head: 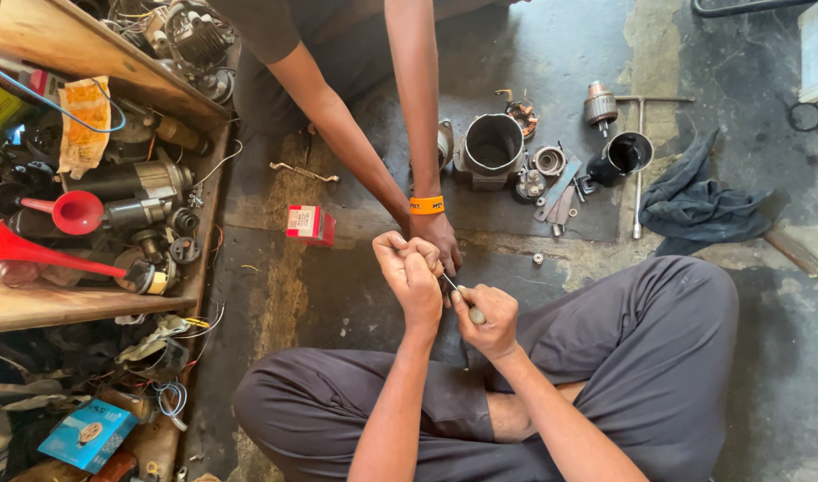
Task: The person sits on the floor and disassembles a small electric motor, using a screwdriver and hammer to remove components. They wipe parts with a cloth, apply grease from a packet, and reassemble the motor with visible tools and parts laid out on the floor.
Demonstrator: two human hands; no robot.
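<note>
I sit cross-legged on the floor in dark grey trousers. My left hand (411, 268) is clenched around a small part that its fingers hide. My right hand (487, 317) grips a screwdriver (462, 302) by its pale handle, with the thin shaft angled up into the part in my left hand. Another person's hands (440, 241), one wrist wearing an orange band (427, 204), reach down from the top and touch the same spot just above my left fist.
On the floor beyond lie a grey metal motor housing (491, 147), a black cup-shaped housing (625, 153), an armature (599, 105), a T-handle wrench (639, 161), small parts, a dark rag (699, 201) and a red box (311, 223). Wooden shelves (78, 303) at left hold motors, red horns and wires.
</note>
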